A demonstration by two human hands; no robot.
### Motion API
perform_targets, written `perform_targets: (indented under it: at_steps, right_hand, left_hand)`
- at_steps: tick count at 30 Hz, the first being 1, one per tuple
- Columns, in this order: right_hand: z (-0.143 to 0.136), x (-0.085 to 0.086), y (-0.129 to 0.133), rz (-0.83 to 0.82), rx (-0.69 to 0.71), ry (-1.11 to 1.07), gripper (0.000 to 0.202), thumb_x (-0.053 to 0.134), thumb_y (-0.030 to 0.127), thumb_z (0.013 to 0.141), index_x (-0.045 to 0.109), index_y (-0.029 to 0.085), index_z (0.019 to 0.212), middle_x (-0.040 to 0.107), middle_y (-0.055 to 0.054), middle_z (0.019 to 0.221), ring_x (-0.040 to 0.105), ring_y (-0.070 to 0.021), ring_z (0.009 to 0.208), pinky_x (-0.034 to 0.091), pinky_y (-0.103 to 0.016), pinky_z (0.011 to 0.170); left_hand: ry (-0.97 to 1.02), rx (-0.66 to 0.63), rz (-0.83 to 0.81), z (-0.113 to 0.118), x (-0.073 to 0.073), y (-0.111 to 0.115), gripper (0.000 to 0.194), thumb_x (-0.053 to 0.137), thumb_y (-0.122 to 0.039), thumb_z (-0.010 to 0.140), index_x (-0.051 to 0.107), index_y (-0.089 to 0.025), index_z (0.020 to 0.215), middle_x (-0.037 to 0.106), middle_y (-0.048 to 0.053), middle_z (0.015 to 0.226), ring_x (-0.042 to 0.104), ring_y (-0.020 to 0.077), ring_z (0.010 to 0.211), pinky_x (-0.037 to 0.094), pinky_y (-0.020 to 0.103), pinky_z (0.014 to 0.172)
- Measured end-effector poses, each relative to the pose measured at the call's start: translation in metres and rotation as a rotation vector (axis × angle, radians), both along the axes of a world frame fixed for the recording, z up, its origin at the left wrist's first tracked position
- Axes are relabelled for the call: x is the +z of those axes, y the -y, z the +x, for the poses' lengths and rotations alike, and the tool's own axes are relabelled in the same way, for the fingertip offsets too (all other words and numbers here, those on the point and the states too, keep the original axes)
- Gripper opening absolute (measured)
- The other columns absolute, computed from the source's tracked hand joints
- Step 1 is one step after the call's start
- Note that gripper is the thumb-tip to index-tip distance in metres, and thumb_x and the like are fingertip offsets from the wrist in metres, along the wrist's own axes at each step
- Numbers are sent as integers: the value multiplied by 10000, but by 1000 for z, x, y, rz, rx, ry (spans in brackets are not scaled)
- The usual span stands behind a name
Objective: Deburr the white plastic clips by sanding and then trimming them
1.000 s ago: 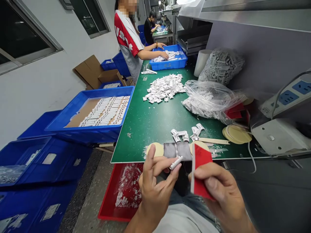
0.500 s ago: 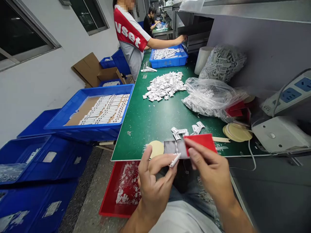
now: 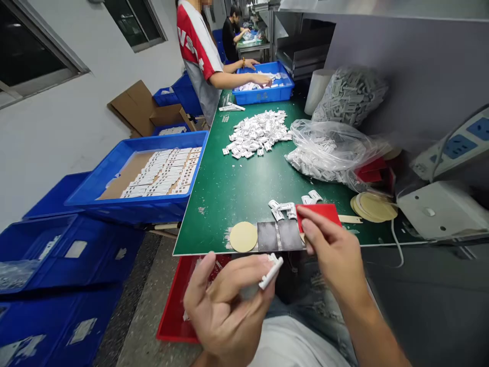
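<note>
L hand (image 3: pixel 233 303) had its grip nearly closed, pinching a white pc (image 3: pixel 271 272) nr the 6 o'clock edge of the desk (image 3: pixel 214 199). R hand (image 3: pixel 331 250), at L's 2 o'clock, had its grip closed on a red pad (image 3: pixel 323 211), approx. 1 o'clock from the pc. Grey pads (image 3: pixel 267 236) lay at the pc's 12, a yellow disc (image 3: pixel 243 237) approx. 11, a white pile (image 3: pixel 260 133) farther off at 12.

A: You're under even, fairly bright light, with the dark, metal-framed glass window (image 3: pixel 30 46) nearly black.

B: And shadow's dulling the flat grey wall panel (image 3: pixel 412 56) below your long silvery metal shelf (image 3: pixel 401 9), while your crinkled clear plastic bag (image 3: pixel 344 153) glints!

A: Wide-angle distortion's stretching your right edge; the distant black-clothed person (image 3: pixel 230 36) looks soft.
</note>
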State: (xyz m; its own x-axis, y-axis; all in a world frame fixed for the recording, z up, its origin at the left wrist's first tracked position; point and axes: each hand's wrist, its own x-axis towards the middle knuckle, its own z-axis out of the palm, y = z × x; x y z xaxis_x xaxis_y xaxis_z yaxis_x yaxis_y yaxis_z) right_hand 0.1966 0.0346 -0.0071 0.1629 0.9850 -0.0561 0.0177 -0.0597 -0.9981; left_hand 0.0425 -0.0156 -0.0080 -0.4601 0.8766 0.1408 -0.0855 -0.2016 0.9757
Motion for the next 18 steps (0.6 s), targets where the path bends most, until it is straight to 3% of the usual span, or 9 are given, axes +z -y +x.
perform_targets:
  at_steps: [3, 5, 11, 15, 18]
  right_hand:
    - [2, 6, 9, 167, 221, 146, 276, 693, 323, 923, 755, 358, 1190, 786, 25, 864, 675, -122, 680, 546, -211, 654]
    - [2, 9, 17, 314, 304, 199, 324, 724, 263, 903, 739, 394, 1198, 801, 39, 1046, 735, -146, 847, 571, -221, 802]
    - [-4, 14, 21, 439, 216, 261, 276, 717, 177, 895, 739, 350, 1108, 801, 88, 937, 644, -65, 566, 574, -162, 758]
    - [-4, 13, 23, 431, 234, 231, 274, 711, 179, 901, 727, 356, 1109, 795, 94, 957, 668, -66, 655, 543, -132, 709]
    - [-4, 11, 23, 362, 250, 142, 228, 698, 201, 915, 731, 360, 1075, 787, 86, 934, 694, -78, 756, 526, -133, 727]
  left_hand:
    - [-238, 13, 69, 2, 8, -8, 864, 874, -54, 690, 401, -294, 1373, 808, -64, 809, 769, 197, 773, 537, 410, 979]
    - [-206, -15, 60, 4, 11, -13, 826, 872, -111, 722, 418, -289, 1389, 808, -65, 794, 762, 172, 743, 559, 352, 921]
    - [-206, -88, 108, 4, 8, -16, 711, 855, -135, 753, 479, -282, 1339, 800, -70, 774, 756, 133, 739, 529, 299, 958]
    - [-155, -106, 144, 4, 8, -17, 741, 842, -114, 766, 453, -292, 1371, 794, -62, 774, 754, 128, 764, 548, 281, 930]
    - [-109, -156, 181, 4, 10, -18, 624, 815, -66, 774, 539, -285, 1289, 787, -46, 808, 742, 124, 780, 569, 265, 879]
